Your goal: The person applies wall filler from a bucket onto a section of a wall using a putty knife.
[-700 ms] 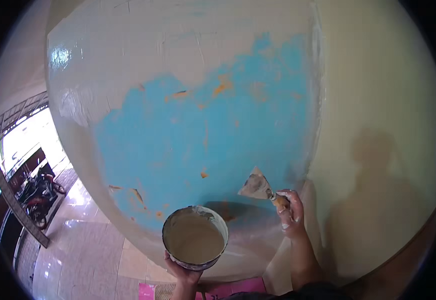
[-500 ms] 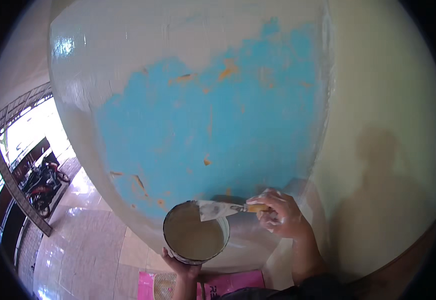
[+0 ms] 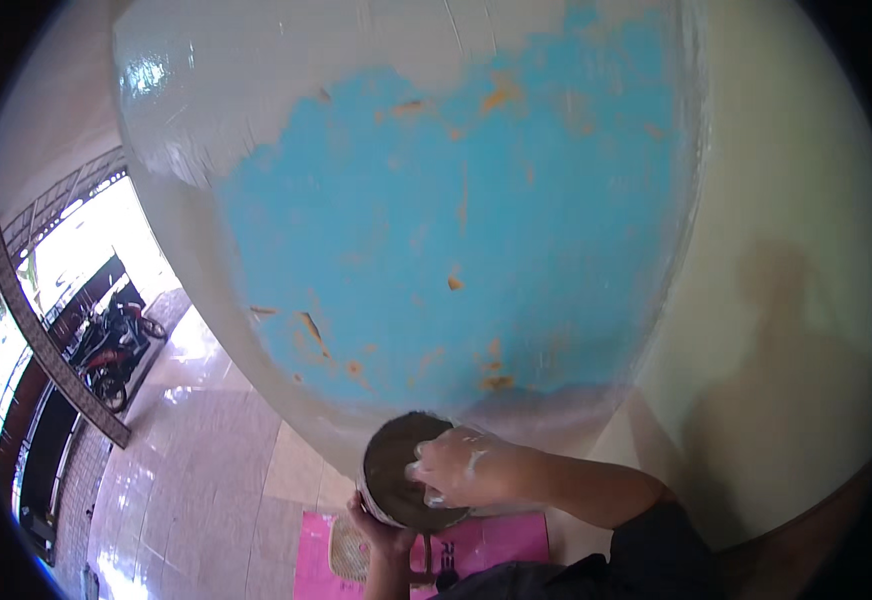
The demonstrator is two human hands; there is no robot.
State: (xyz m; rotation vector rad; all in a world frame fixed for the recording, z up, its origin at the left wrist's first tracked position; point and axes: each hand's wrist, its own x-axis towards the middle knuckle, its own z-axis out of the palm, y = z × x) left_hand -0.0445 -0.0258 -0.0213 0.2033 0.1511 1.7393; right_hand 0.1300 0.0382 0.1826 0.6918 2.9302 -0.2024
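Observation:
My left hand (image 3: 384,530) grips the lower side of a round white tub (image 3: 368,468) and holds it tilted toward me. Dark shade fills its inside, so the contents are hard to make out. Over the opening, my right hand (image 3: 458,466) reaches in with curled fingers smeared with white paste. The putty knife it held half a second ago is hidden now behind the hand and within the tub. In front of me stands a wall with a light blue patch (image 3: 386,220), marked by orange-brown chips and bordered by greyish-white filler (image 3: 286,45).
A pale cream wall (image 3: 796,420) adjoins on the right, with my shadow on it. Below the tub lies a pink printed sheet or bag (image 3: 501,540) beside a woven tan piece (image 3: 348,552). Glossy floor tiles (image 3: 196,440) extend left toward a parked motorcycle (image 3: 111,345).
My right hand has moved left and down from beside the tub into its opening, taking the putty knife out of sight. The tub sits slightly lower and farther right in view.

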